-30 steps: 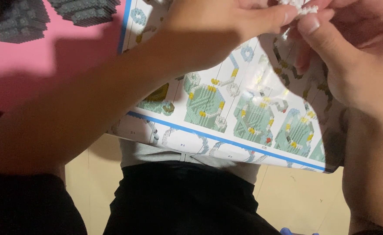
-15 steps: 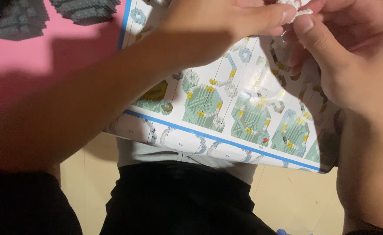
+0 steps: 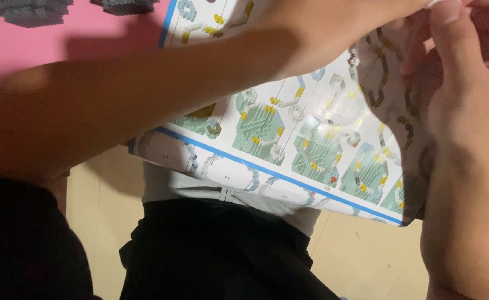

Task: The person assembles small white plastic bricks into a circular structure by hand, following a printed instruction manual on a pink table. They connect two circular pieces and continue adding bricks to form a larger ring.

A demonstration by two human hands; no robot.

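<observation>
My left hand (image 3: 322,33) reaches across from the left, and my right hand (image 3: 467,105) comes up from the lower right. Their fingertips meet at the top edge of the head view. There they pinch a small white brick piece (image 3: 438,3), of which only a sliver shows. Under both hands lies a printed instruction sheet (image 3: 289,139) with a blue border and pictures of green, white and yellow brick assemblies. The right hand covers the sheet's right edge.
The sheet rests partly on a pink surface (image 3: 89,28) and partly over my lap. Two grey brick builds (image 3: 28,8) (image 3: 128,5) sit at the top left. Below are black trousers (image 3: 216,250), a pale shirt hem (image 3: 200,189) and beige floor (image 3: 361,255).
Both hands and the white piece have slid toward the top edge, so the piece is nearly out of view. The sheet looks larger and lower in the view.
</observation>
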